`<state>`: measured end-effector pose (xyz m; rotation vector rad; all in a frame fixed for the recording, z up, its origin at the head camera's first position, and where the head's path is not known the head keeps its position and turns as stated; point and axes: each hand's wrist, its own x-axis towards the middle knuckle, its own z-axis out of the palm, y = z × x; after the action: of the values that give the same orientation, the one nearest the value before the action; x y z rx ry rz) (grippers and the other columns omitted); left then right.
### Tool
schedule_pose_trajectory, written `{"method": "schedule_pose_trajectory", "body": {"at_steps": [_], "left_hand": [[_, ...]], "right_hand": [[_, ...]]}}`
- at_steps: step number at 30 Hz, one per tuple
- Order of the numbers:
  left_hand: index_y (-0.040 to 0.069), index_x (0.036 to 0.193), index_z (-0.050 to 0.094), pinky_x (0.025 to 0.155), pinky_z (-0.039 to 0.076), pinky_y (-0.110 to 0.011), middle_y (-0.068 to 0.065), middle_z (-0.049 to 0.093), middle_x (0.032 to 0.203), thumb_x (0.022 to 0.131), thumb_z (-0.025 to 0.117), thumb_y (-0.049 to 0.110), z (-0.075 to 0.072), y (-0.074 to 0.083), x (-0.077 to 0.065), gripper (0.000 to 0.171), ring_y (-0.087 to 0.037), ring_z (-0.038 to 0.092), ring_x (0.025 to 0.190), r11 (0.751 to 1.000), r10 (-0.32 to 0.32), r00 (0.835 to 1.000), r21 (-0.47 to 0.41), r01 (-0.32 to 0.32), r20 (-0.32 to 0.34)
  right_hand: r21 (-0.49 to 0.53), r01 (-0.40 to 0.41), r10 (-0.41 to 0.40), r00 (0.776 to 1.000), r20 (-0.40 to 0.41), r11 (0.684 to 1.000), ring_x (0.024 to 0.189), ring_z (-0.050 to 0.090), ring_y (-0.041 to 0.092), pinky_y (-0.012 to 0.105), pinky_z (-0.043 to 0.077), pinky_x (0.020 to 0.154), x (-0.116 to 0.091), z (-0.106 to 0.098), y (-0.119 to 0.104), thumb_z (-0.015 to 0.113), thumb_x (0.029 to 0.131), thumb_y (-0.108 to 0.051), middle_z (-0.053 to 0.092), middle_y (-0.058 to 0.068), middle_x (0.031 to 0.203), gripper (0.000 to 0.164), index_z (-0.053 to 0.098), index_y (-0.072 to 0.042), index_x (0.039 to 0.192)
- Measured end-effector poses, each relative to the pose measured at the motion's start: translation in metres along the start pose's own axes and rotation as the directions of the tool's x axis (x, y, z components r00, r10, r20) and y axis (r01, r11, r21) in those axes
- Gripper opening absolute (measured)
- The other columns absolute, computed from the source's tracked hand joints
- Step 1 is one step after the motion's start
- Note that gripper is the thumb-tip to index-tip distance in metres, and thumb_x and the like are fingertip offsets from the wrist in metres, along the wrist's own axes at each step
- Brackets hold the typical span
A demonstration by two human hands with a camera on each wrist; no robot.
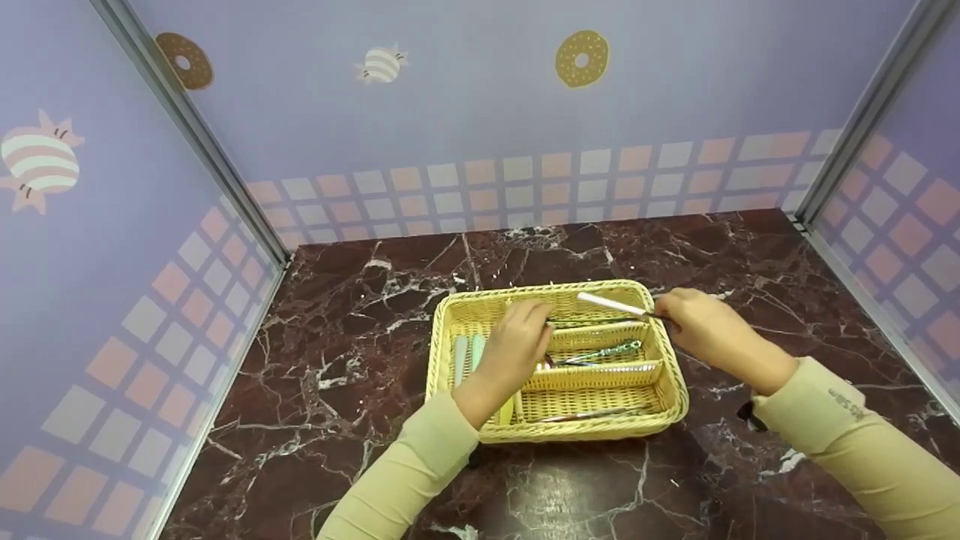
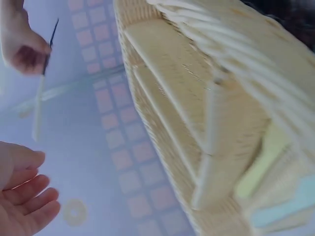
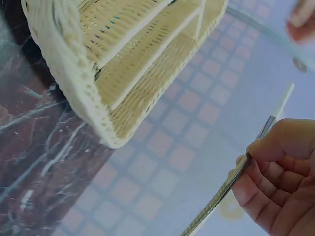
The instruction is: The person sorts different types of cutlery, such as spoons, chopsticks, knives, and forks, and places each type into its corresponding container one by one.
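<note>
My right hand [image 1: 701, 326] pinches a table knife [image 1: 615, 304] between thumb and fingers, above the back right corner of a yellow wicker basket [image 1: 679, 390]. Its bright flat blade points left; the right wrist view shows a thin patterned handle [image 3: 216, 196] running out below the fingers. Over the left part of the basket hovers my left hand [image 1: 514, 337], its fingers loosely bent. Nothing lies between those fingers [image 2: 37, 191] in the left wrist view. In the basket's middle compartment is cutlery with a green patterned handle [image 1: 622, 349].
Pale-handled pieces, grey [image 1: 460, 360], mint [image 1: 478, 349] and yellow-green [image 1: 508, 410], lie in the basket's left compartment. Slim metal cutlery [image 1: 585, 415] lies in the front one. A dark red marbled table [image 1: 360, 360] bears the basket, with patterned panels [image 1: 480, 97] behind and at both sides.
</note>
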<state>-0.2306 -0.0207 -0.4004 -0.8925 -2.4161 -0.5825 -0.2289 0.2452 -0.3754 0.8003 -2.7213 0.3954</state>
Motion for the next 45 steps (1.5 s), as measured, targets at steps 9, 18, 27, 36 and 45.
{"method": "schedule_pose_trajectory", "body": {"at_steps": [9, 18, 27, 36, 45], "left_hand": [[0.007, 0.086, 0.064, 0.067, 0.047, -0.021, -0.002, 0.060, 0.084, 0.077, 0.057, -0.001, 0.020, 0.028, 0.005, 0.014, -0.013, 0.056, 0.075, 0.896, 0.305, 0.952, 0.331, -0.296, 0.025], [0.011, 0.082, 0.065, 0.061, 0.045, -0.019, 0.001, 0.061, 0.081, 0.074, 0.060, -0.003, 0.028, 0.030, 0.003, 0.016, -0.011, 0.055, 0.069, 0.858, 0.307, 0.947, 0.403, -0.317, 0.093], [0.009, 0.078, 0.066, 0.058, 0.048, -0.019, 0.000, 0.063, 0.075, 0.081, 0.058, 0.001, 0.041, 0.021, -0.001, 0.012, -0.012, 0.059, 0.066, 0.958, 0.123, 0.958, 0.221, -0.182, 0.259], [0.016, 0.056, 0.041, 0.042, 0.020, -0.023, 0.001, 0.043, 0.053, 0.091, 0.050, 0.004, 0.069, 0.016, -0.010, 0.038, -0.008, 0.024, 0.047, 0.969, -0.119, 0.783, 0.242, -0.042, 0.611], [0.016, 0.055, 0.026, 0.042, 0.025, -0.023, 0.004, 0.030, 0.052, 0.082, 0.053, -0.004, 0.092, 0.012, -0.020, 0.043, -0.009, 0.026, 0.050, 0.982, -0.102, 0.779, 0.189, -0.021, 0.619]], "right_hand": [[-0.294, 0.282, -0.324, 0.940, -0.106, 0.913, 0.059, 0.048, 0.021, 0.026, 0.043, 0.045, 0.004, 0.026, -0.031, 0.061, 0.061, 0.017, 0.050, 0.008, 0.066, 0.021, 0.055, -0.001, 0.070], [-0.377, 0.346, -0.404, 0.911, -0.083, 0.859, 0.058, 0.045, 0.020, 0.025, 0.039, 0.045, 0.004, 0.030, -0.041, 0.063, 0.061, 0.014, 0.045, 0.006, 0.065, 0.022, 0.050, -0.002, 0.069], [-0.216, 0.213, -0.237, 0.967, -0.094, 0.953, 0.067, 0.054, 0.023, 0.029, 0.049, 0.053, 0.000, 0.010, -0.028, 0.059, 0.064, 0.015, 0.055, 0.009, 0.074, 0.027, 0.060, 0.002, 0.087], [-0.101, 0.169, -0.184, 0.967, -0.174, 0.980, 0.070, 0.056, 0.024, 0.036, 0.049, 0.060, -0.015, 0.004, -0.006, 0.061, 0.071, 0.009, 0.054, 0.007, 0.074, 0.016, 0.062, -0.002, 0.082], [-0.076, 0.084, -0.091, 0.992, -0.090, 0.994, 0.071, 0.056, 0.023, 0.035, 0.045, 0.055, -0.024, 0.001, 0.001, 0.057, 0.072, 0.011, 0.056, 0.007, 0.078, 0.024, 0.063, 0.000, 0.091]]}}
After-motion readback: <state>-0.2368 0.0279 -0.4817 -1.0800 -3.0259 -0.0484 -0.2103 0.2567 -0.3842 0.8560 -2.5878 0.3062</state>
